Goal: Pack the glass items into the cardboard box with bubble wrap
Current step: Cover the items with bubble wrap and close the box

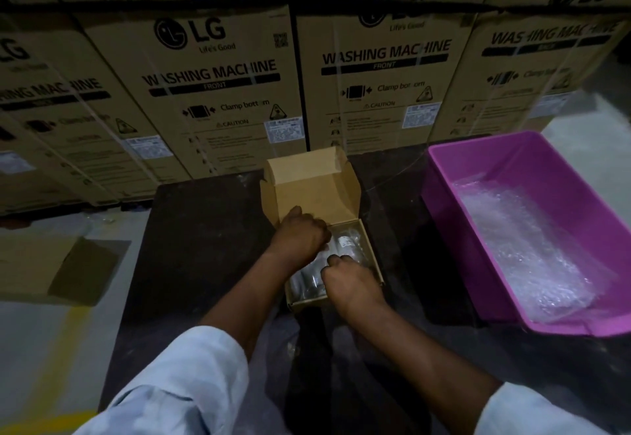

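A small cardboard box (370,253) stands open on a dark table (205,247), its lid (314,188) tipped up at the back. Inside lie glass items (346,241) wrapped in clear bubble wrap; one shows a white label. My left hand (300,233) reaches into the box's far left corner, fingers curled down onto the wrapped glass. My right hand (348,281) is over the near right part of the box, its fingers bent onto the wrap. Whether either hand grips the wrap or only presses it is hidden.
A pink plastic tub (454,175) stands on the right with a heap of loose bubble wrap (522,247) inside. Large washing-machine cartons (218,86) form a wall right behind the table. A flattened cardboard piece (51,267) lies on the floor at left.
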A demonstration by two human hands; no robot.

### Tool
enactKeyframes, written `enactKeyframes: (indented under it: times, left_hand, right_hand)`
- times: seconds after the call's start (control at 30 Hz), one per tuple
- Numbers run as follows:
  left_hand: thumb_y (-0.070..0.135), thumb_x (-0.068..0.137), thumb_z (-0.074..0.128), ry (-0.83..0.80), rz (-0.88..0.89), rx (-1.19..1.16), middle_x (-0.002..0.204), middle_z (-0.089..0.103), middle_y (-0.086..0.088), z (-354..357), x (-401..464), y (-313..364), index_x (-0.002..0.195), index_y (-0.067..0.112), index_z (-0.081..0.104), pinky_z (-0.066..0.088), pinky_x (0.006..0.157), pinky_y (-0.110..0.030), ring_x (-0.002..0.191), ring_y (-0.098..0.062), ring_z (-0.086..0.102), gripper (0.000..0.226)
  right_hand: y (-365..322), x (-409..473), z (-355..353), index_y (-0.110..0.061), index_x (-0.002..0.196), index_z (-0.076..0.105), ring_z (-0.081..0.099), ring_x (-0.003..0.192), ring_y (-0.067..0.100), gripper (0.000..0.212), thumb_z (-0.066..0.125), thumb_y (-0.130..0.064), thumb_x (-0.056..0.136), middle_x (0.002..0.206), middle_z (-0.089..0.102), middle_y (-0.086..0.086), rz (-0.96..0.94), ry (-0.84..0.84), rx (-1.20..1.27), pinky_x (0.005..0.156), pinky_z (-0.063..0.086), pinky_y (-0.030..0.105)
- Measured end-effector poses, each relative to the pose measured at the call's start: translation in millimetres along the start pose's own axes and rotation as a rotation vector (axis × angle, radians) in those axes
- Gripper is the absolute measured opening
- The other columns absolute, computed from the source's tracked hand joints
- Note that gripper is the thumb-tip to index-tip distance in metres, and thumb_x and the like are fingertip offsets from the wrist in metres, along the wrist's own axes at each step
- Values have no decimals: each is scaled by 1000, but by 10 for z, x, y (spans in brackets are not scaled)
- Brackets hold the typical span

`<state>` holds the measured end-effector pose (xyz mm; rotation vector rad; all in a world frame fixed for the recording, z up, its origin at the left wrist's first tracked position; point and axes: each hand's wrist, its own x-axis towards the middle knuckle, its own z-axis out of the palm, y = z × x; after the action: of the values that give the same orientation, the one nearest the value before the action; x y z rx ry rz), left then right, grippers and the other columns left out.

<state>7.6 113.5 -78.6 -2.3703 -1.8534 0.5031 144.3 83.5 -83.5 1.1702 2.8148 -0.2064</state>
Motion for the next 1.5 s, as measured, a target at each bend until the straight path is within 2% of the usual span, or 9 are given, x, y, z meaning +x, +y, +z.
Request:
enactKeyframes:
  times: [0.13, 0.27, 0.37, 0.53, 0.67, 0.77, 0.97, 1.3, 1.5]
  left_hand:
    - [24, 87, 55, -26, -81, -22, 108, 65, -2, -26, 8, 111, 103, 22, 65, 30, 92, -37, 103, -26, 58, 18]
    - [26, 82, 62, 5, -63, -21, 108, 64, -5, -11, 66, 158, 105, 19, 65, 32, 91, -38, 105, -29, 55, 24]
    - [33, 86, 58, 25, -92, -119, 116, 62, -4, 83, 29, 111, 116, 23, 61, 31, 91, -37, 109, -28, 53, 31]
    - [45, 76, 67, 249, -303, -215, 95, 64, 1, 251, -292, 98, 101, 27, 66, 38, 75, -36, 89, -27, 60, 32]
    - [47, 63, 77, 273, -427, -179, 87, 66, 3, 281, -406, 235, 97, 27, 69, 38, 74, -37, 83, -26, 60, 41]
    - [50, 59, 79, 237, -462, -165, 83, 69, 4, 268, -410, 315, 89, 26, 71, 39, 75, -38, 81, -25, 62, 39]
    - [51, 51, 85, 243, -413, -162, 83, 73, 9, 357, -424, 256, 88, 30, 73, 44, 71, -36, 72, -19, 67, 43]
    - [43, 71, 70, 231, -305, -193, 110, 70, 2, 355, -494, 269, 113, 25, 67, 45, 85, -38, 93, -20, 67, 45]
    - [31, 69, 68, 311, -252, -181, 106, 72, -7, 434, -504, 396, 102, 14, 75, 46, 97, -38, 102, -23, 67, 38]
  right_hand:
    - [-41, -34, -35, -7, 90, 73, 63, 90, 25, 17, 59, -10, 81, 96, 65, 10, 15, -75, -22, 64, 51, 31]
    - [-8, -21, -37, -2, 109, 64, 55, 108, 31, 28, 42, -5, 91, 115, 58, 15, -30, -66, -44, 78, 48, 37]
    - [9, -11, -54, -3, 108, 64, 57, 106, 33, 26, 43, -6, 91, 115, 58, 16, -44, -66, -23, 77, 49, 38]
    - [110, 43, -34, -18, 68, 71, 65, 66, 18, 12, 78, -23, 60, 70, 66, -1, -17, 35, -52, 49, 47, 22]
    - [210, 120, 4, -9, 112, 64, 53, 115, 28, 29, 44, -10, 91, 116, 61, 10, 0, 1, -30, 87, 49, 37]
    - [264, 132, 40, -8, 120, 60, 45, 125, 26, 32, 43, -9, 92, 129, 54, 12, -2, -54, -48, 96, 45, 38]
    - [296, 158, 52, -12, 118, 60, 63, 104, 27, 26, 46, -18, 98, 130, 52, 10, 120, -122, 17, 78, 51, 36]
    - [185, 177, 1, -9, 122, 57, 56, 114, 29, 32, 45, -9, 92, 127, 55, 12, 68, 10, 9, 89, 48, 38]
    - [145, 249, 57, -9, 112, 63, 60, 103, 32, 27, 46, -8, 91, 118, 59, 13, -35, -19, -20, 88, 48, 39]
